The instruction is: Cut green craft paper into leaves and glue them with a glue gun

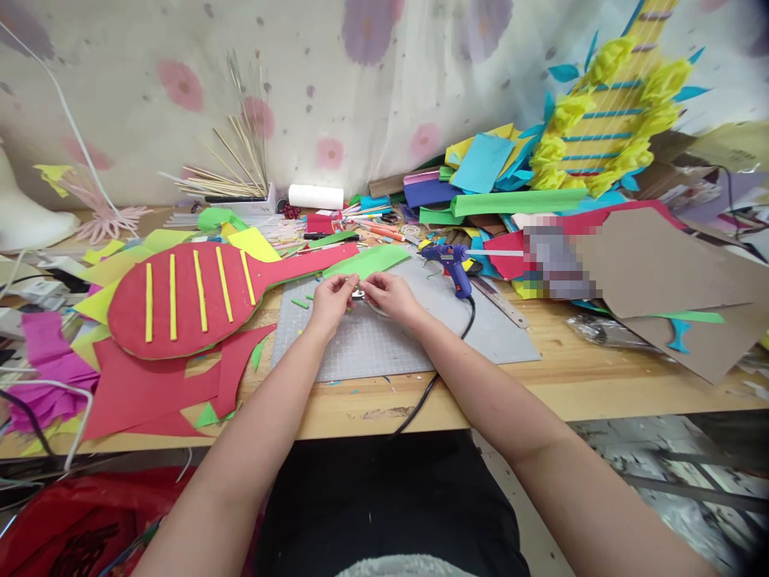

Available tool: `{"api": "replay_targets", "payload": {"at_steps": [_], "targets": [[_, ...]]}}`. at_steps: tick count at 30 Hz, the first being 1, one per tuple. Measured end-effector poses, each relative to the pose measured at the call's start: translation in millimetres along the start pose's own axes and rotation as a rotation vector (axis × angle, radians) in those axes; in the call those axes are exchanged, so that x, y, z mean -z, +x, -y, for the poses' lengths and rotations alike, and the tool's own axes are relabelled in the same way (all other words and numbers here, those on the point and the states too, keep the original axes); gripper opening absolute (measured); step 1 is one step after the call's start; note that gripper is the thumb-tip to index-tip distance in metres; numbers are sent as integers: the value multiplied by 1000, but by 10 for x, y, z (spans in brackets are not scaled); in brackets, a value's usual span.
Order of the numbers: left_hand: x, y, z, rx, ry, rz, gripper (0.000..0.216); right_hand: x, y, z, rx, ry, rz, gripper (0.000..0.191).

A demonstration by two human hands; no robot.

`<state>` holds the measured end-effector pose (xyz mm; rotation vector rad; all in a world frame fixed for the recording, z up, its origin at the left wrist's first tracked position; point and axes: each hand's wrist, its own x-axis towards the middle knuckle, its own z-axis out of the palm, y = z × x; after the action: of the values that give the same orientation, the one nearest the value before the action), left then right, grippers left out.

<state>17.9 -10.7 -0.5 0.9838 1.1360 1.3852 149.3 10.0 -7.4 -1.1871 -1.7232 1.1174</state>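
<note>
Over the grey cutting mat (384, 357), my left hand (332, 306) and my right hand (392, 296) meet with fingertips pinched close together. What they pinch is mostly hidden; a small black-and-white bit shows just below the fingertips, too small to name. Right behind them lies a pointed light-green sheet (376, 260). A few small green strips (300, 303) rest on the mat beside my left hand. To the right of my right hand lies a blue-purple glue gun (450, 264) with a glue stick in its back. Left of the hands is a red guitar-shaped cutout (186, 300) with yellow strips across its body.
A metal ruler (501, 303) lies on the mat's right side. The glue gun's black cable (424, 401) runs over the table's front edge. Brown cardboard (654, 264) fills the right; red paper scraps (150, 385) spread at left. A yellow-flowered guitar model (606, 128) leans at the back.
</note>
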Motion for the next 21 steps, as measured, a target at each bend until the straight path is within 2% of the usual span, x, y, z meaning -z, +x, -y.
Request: {"api": "replay_targets", "payload": {"at_steps": [3,9,16,19,21], "targets": [[-3,16,22,30,33,-29,16,-1,-9,-23,40,-117,18,29],[-2,16,7,54,5,-59,20,16,-11,14,63,-88,60,25],[-6,-7,-10,117,-33,-45,34,48,-51,35,116,-176,60,27],[13,-2,-78,197,-93,-46,46,56,-45,19,90,-169,52,27],[25,7,-110,199,-105,-81,47,66,-33,-4,60,-152,61,27]]}}
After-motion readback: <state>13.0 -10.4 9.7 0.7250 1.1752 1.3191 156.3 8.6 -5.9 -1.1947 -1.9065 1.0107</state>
